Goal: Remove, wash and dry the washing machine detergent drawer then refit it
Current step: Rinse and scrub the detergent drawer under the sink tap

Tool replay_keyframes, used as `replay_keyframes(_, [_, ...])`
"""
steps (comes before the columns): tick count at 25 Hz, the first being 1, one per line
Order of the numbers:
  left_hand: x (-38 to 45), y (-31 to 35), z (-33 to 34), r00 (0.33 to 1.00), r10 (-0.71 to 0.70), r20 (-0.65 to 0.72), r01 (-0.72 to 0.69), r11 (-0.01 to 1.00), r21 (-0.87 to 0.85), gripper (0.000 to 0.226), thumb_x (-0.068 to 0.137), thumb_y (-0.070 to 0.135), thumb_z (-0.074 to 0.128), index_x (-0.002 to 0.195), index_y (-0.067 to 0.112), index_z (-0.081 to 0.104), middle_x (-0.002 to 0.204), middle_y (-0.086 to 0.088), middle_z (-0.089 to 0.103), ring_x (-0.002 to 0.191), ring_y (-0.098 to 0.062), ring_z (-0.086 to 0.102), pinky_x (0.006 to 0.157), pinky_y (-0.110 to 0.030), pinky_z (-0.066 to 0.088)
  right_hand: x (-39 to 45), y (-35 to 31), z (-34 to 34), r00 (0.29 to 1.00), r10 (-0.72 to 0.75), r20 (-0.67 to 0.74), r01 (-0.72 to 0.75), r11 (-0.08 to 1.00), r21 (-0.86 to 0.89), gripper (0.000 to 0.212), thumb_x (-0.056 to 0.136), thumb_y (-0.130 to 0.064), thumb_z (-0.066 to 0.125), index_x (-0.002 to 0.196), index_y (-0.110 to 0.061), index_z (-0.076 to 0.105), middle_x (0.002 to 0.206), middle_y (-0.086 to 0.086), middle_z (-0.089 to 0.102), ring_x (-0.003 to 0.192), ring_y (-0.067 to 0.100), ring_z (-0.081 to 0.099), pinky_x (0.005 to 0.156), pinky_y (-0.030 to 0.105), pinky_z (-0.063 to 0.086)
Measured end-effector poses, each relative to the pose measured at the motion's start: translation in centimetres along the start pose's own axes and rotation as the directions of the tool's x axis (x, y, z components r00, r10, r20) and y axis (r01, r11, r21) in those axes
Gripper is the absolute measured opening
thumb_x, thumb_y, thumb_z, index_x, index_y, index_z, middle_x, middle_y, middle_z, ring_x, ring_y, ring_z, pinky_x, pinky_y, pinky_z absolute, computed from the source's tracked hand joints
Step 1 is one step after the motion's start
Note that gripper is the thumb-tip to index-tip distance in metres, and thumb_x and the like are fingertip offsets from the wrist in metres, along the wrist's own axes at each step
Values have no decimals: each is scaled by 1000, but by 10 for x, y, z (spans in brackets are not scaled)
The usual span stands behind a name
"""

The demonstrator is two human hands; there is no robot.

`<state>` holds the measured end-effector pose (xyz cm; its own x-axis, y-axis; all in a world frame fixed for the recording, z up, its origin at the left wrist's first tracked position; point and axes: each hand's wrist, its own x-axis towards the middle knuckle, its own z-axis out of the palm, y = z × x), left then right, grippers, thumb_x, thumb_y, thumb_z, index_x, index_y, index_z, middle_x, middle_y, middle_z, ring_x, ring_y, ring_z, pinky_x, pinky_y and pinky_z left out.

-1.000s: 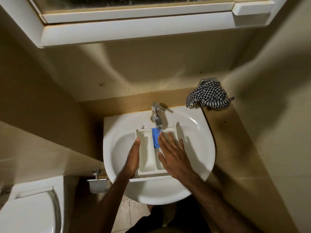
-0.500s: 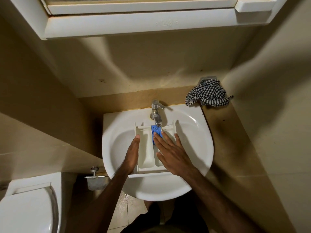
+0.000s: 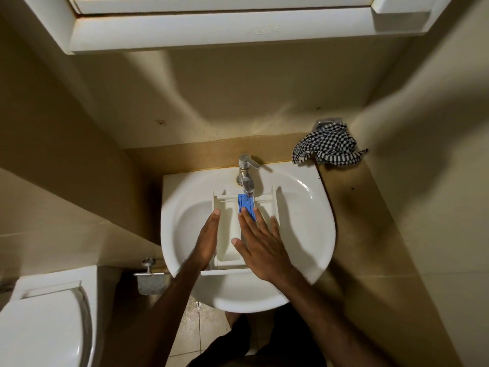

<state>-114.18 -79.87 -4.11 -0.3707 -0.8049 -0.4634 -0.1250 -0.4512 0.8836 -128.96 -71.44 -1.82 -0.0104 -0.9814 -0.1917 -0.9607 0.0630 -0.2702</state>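
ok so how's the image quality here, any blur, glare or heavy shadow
Head view: dim, warm light; heavy shadow on the wall right of the sink and below the cabinet; wide-angle bending at the edges; slight softness on the right hand; small glare on the tap; drawer readable.

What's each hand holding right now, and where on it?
Left hand lies along the left side wall of the drawer in the sink; right hand lies flat, fingers spread, over its right compartments. Neither closes in a grip.
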Motion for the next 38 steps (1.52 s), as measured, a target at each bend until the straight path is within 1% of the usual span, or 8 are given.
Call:
replay_keyframes(6, [0,-2,-2,1000,-9,-6,9,1000,0,61,100,61,35,147,26,54,142,-3,65,129,-20,63,116,-49,44,7,0,5,999,18,-45,-14,995,97,80,106,-54,36,164,-20,-8,172,-2,0,159,20,-9,128,54,5])
replay_keyframes(12, [-3,0,-2,1000,2,0,-2,1000,6,59,102,58,34,146,25,54,139,1,67,125,-15,65,112,-40,49,0,-13,-6,997,51,54,-61,978,199,75,109,-49,31,164,-19,-9,173,-6,-7,158,13,-17,128,50,0])
replay_keyframes(15, [-4,1,0,1000,-5,5,6,1000,-27,54,101,58,37,140,28,59,132,5,72,122,-15,68,102,-29,56,-39,-13,-4,998,60,22,-63,964,257,59,108,-38,39,161,-15,29,167,2,32,159,20,13,124,51,25])
replay_keyframes(18, [-2,-1,-1,1000,-11,4,11,998,-54,58,99,59,38,142,26,57,135,1,70,124,-18,67,105,-36,53,-44,-21,-8,986,163,-19,-159,978,135,34,101,-32,44,121,-18,68,120,3,72,121,29,56,92,42,46])
replay_keyframes(23, [-1,-1,-1,1000,-16,17,16,999,-31,60,99,59,35,143,24,56,132,-4,70,120,-23,69,96,-33,58,-7,-39,-23,844,373,384,-510,780,363,31,99,-30,42,124,-18,56,127,11,64,120,35,56,95,42,47])
replay_keyframes(29, [1,-5,-2,1000,-12,-1,12,1000,-12,45,112,43,28,143,23,55,134,2,69,121,-14,67,91,-19,56,21,-77,-17,804,556,211,-557,578,596,62,99,-21,53,153,0,32,156,15,41,143,28,40,118,37,36])
replay_keyframes(35, [1,-5,-2,1000,-15,-9,15,1000,2,46,112,44,28,146,24,52,138,1,66,122,-13,66,103,-27,54,16,-74,-16,798,572,191,-487,425,763,63,90,-23,66,148,-18,41,139,2,52,129,22,54,104,30,47])
replay_keyframes(38, [1,-4,-3,1000,-21,-6,21,1000,-3,48,111,46,28,143,21,54,133,-3,68,116,-15,70,90,-23,58,4,-67,-18,835,483,263,-544,657,522,54,96,-33,58,144,-17,40,139,5,52,124,28,57,96,36,48])
